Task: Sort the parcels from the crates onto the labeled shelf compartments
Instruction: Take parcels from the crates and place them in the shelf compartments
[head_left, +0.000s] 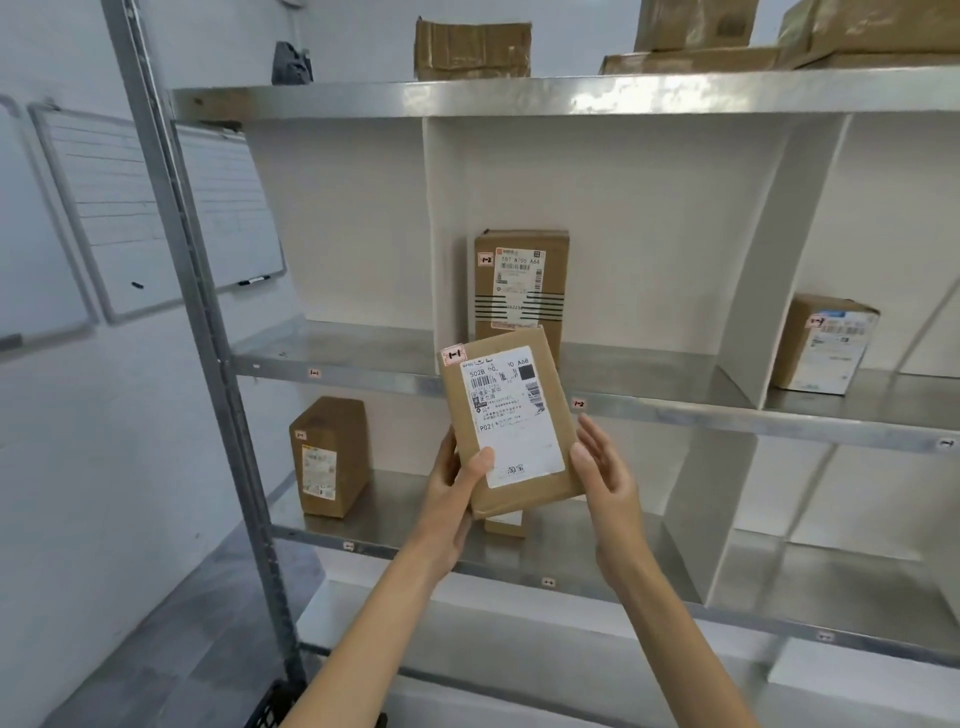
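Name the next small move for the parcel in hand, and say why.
Probably shift the parcel left and up into the upper-left compartment: its corner sticker reads 1-1, matching the shelf-edge label there, while the bay behind it carries a 1-2 label.

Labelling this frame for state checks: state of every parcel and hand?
Held parcel: in the air, label toward camera.
Left hand: grips held parcel, thumb on label.
Right hand: straight fingers against its right edge.
Middle parcel: upright on shelf.
Right parcel: upright on shelf.
Lower parcel: upright on lower shelf.
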